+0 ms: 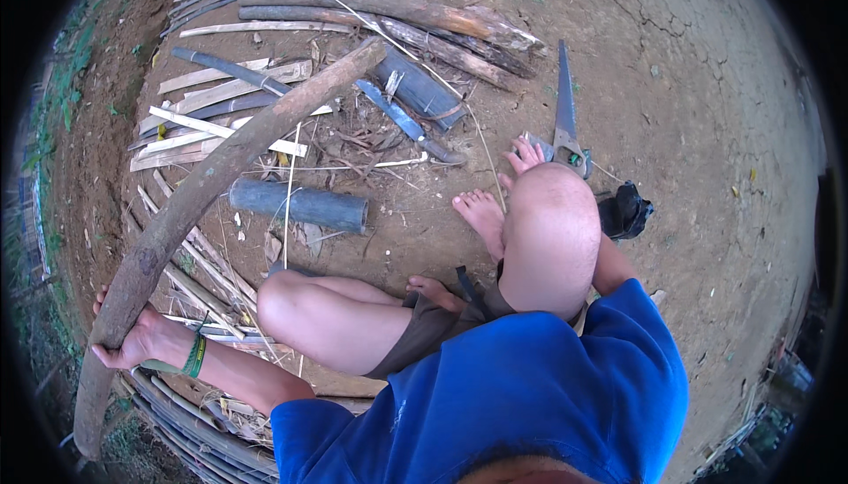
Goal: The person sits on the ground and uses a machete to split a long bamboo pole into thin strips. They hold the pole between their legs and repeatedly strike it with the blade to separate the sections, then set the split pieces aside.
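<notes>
My left hand [132, 343], with a green band at the wrist, is closed around a long thick wooden pole [221, 162]. The pole runs from the lower left up to the middle of the pile of wood. My right hand [526, 155] shows only its spread fingers past my raised knee. They rest on the dirt right beside the handle of a handsaw [565, 109], and nothing is in them. The rest of that hand is hidden behind the knee. I sit on the ground with bare feet.
A short grey bamboo tube [300, 204] lies before my legs. A machete [408, 124] and a dark bamboo piece [417, 86] lie beyond it. Split bamboo strips [212, 95] and logs [397, 11] sit at the back, and a black object [625, 210] lies at the right.
</notes>
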A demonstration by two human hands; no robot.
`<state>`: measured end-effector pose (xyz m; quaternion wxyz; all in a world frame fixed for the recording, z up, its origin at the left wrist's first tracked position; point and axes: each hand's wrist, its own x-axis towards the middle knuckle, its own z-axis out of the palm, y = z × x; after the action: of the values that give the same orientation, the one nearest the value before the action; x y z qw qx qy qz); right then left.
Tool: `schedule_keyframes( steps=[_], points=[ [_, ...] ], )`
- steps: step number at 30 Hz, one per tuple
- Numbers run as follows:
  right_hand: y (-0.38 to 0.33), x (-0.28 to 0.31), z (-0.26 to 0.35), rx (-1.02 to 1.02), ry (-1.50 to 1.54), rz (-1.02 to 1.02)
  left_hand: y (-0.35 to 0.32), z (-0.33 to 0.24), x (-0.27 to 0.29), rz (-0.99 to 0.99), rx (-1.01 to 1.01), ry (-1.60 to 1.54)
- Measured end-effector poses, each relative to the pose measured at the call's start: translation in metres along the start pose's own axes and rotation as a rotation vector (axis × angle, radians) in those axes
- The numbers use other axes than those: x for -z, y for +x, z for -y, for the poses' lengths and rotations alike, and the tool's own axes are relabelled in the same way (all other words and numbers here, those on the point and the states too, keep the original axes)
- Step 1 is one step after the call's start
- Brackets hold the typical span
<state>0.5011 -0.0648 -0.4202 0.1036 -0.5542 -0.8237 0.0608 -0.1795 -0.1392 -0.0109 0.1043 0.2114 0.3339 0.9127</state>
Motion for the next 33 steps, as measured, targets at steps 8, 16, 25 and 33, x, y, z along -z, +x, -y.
schedule_keyframes(
  steps=[8,16,25,33],
  points=[
    [0.199,0.129,0.005,0.093,0.298,0.957,-0.069,-0.048,-0.019,0.287,-0.359,0.095],
    [0.230,0.030,0.119,0.238,-0.202,1.266,-0.112,-0.065,-0.015,-0.107,-0.514,0.390],
    [0.142,-0.089,0.151,-0.305,0.086,0.345,-0.130,-0.063,-0.039,-0.335,-0.377,0.444],
    [0.173,-0.004,0.208,-0.531,0.392,0.510,-0.128,-0.087,0.006,-0.048,-0.306,0.232]
  ],
)
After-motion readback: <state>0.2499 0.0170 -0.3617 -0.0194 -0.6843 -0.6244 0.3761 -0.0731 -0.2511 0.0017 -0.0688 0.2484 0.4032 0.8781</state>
